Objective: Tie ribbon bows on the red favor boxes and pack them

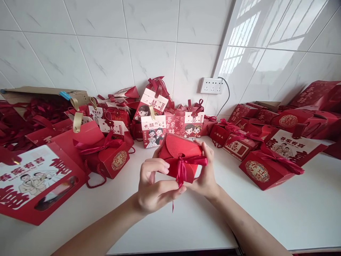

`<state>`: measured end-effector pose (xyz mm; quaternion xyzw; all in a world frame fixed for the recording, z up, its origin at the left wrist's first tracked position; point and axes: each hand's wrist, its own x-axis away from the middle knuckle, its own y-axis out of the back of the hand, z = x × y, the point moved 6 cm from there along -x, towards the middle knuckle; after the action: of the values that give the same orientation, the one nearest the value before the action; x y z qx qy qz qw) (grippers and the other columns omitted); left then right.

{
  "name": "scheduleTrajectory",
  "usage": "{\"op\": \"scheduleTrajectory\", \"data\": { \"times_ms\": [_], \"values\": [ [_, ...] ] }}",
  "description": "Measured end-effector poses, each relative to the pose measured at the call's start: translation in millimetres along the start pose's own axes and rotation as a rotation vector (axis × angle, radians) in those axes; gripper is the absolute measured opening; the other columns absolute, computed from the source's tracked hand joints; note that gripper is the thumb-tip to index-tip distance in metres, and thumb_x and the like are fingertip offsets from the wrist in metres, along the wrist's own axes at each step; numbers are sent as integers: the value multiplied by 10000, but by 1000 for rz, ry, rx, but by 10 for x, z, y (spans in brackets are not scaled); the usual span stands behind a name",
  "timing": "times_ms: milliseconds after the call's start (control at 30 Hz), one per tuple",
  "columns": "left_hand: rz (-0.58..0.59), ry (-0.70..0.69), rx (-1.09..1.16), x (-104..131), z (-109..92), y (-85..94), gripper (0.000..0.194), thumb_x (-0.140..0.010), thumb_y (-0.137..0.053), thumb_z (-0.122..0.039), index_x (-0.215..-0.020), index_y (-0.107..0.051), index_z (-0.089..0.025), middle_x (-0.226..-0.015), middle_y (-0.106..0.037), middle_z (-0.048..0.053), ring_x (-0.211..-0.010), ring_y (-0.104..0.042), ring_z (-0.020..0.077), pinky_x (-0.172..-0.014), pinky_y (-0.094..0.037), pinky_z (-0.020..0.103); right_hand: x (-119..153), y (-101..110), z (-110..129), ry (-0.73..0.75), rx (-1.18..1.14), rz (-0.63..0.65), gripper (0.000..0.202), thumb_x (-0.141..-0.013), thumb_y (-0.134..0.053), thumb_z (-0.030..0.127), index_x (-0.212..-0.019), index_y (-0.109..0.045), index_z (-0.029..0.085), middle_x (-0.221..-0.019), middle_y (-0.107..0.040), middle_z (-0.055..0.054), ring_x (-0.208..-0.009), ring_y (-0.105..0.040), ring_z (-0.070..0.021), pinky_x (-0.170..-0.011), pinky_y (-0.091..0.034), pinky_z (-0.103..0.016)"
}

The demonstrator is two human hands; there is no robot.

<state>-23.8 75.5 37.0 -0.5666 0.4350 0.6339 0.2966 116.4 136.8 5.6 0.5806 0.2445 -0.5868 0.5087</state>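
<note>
forearms [106, 223] lead to a red, flap-topped box [173, 144] tied with crimson ribbon [182, 170]; left hand [153, 186] pinches its tail, right hand [208, 176] clasps the box; white table [186, 227], tiled wall [151, 21].

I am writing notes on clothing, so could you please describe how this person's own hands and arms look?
The left hand and right hand are bare: no gloves, and no ring shows on the visible fingers. The left forearm and right forearm are uncovered too, with no sleeve, watch or bracelet in view.
</note>
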Motion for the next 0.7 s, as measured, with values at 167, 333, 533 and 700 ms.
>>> {"op": "scheduleTrajectory", "data": {
  "times_ms": [167, 333, 533, 700],
  "values": [
    [-49, 205, 83, 80, 169, -1, 32, -859, -523, -204, -833, -540, -197, -924, -415, 39, -911, -513, 165, -765, -515, 312, 17, -59, -179, -281, -214, 20, 1003, -607, -743, 450, -1411, -181, 240, -1280, -430, -129, -1156, -459, -299, -974, -388, -518],
    [-216, 596, 238, 265, 509, -29, 49, -885, -451, -259, -881, -477, -217, -982, -471, 46, -1047, -506, 201, -920, -451, 399, 212, -375, -482, -1077, -1139, 76, 498, -748, -575, 530, -1137, -515, 225, -1108, -617, -68, -1001, -596, -239, -896, -474, -417],
    [-108, 734, 264, 425, 628, -183, 196, -857, -501, -306, -1037, -462, -240, -1146, -464, 76, -1107, -484, 217, -947, -438, 411, 231, -534, -300, -1270, -1797, 166, 406, -812, -481, 519, -1019, -606, 192, -961, -689, -47, -868, -641, -162, -781, -521, -279],
    [21, 617, 350, 419, 552, -290, 265, -867, -471, -204, -1125, -444, -261, -1174, -466, 90, -1116, -505, 212, -861, -509, 364, 227, -542, -282, -1208, -1847, 137, 465, -813, -478, 516, -1073, -591, 147, -1002, -693, -70, -896, -653, -192, -782, -548, -306]
  ]
}}
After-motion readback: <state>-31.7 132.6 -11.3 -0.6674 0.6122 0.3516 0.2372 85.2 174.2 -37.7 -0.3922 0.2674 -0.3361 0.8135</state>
